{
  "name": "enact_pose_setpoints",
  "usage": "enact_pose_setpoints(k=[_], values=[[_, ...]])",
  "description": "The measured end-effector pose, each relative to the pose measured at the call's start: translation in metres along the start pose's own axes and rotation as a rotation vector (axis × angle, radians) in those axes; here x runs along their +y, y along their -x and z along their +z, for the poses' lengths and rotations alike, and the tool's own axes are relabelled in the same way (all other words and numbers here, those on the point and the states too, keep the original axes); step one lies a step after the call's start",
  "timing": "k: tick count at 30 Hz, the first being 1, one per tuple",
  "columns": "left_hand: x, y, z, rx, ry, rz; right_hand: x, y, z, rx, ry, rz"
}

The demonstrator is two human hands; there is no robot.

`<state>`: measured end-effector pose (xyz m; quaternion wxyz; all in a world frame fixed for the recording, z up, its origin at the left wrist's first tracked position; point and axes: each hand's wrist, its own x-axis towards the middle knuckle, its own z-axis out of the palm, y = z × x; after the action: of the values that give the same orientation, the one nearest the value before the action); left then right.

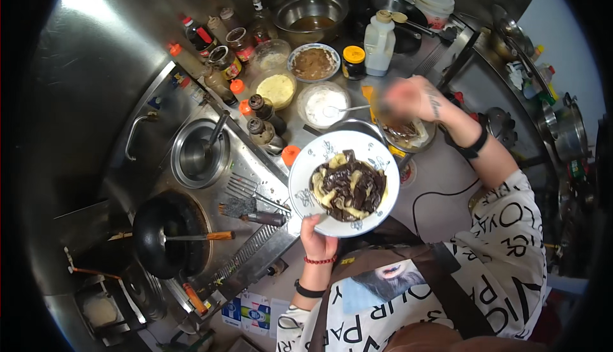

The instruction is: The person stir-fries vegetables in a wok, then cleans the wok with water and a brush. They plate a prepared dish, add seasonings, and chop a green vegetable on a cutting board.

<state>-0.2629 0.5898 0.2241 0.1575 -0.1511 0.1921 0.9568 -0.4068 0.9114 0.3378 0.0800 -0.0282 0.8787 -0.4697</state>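
My left hand (318,238) grips the near rim of a white patterned plate (306,175), thumb on top. On the plate lies a heap of dark brown, glossy pieces mixed with pale yellow strips of food (352,187). Farther off to the right, my right hand (407,97) is over a round container (426,146) holding some dark brown food and what looks like a clear plastic bag. A blur covers its fingers, so whether they hold anything is hidden. A bowl of white powder (320,99) with a spoon (333,111) in it sits left of that hand.
Squeeze bottles (238,87) and sauce bottles (263,134) crowd the steel counter to the left. A black wok (165,237) with a wooden-handled ladle (196,237) sits lower left. Farther back stand a yellow-lidded jar (353,62), a white jug (380,43) and a steel basin (311,7).
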Motion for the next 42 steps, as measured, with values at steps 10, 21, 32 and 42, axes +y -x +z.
enact_pose_setpoints(k=[10,21,32,42], values=[[-0.015,-0.030,0.005,0.008,-0.032,0.006,-0.019,0.070,-0.011,0.364,0.443,-0.473],[-0.037,0.007,-0.012,0.234,-0.092,0.018,0.117,-0.115,0.087,-0.007,0.424,-0.338],[-0.058,-0.017,0.016,0.270,-0.016,0.191,0.047,-0.112,-0.007,-0.095,0.100,-0.266],[-0.070,-0.024,0.021,0.346,-0.018,0.228,0.088,-0.287,0.143,-0.129,0.579,-0.536]])
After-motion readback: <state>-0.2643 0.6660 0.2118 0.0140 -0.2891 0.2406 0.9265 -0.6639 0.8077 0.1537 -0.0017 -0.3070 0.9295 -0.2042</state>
